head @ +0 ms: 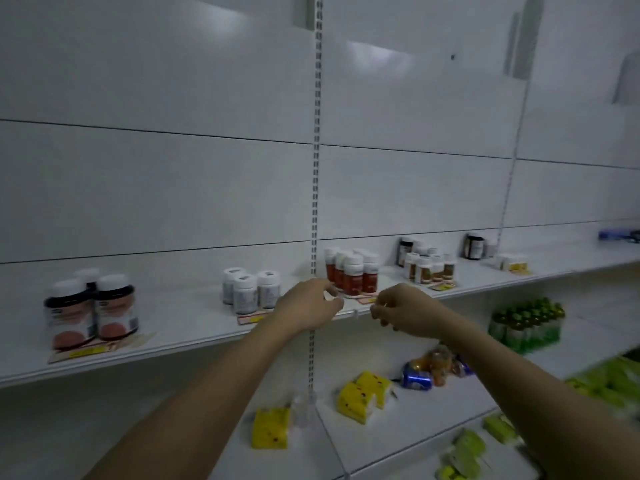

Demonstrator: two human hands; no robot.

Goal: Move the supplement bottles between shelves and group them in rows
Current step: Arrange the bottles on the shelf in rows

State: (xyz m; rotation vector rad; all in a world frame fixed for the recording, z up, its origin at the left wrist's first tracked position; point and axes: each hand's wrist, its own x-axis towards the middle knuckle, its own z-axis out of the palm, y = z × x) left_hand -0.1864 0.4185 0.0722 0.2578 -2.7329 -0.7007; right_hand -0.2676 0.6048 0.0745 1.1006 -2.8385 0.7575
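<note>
Smooth white shelf (194, 327), cylindrical capped bottles (353, 273)

the layout is taken from the slotted upright (314, 216) that divides the upper shelf (194, 327). on that shelf, just left of the upright, a cluster of three bottles (250, 288) is set; far left of it, a group of large bottles (90, 310) is placed. just right of the upright a tight group of capped bottles (352, 273) is found, and further right a group of small bottles (431, 266). below the upright, on the lower shelf (408, 415), packets (363, 396) are laid.
</note>
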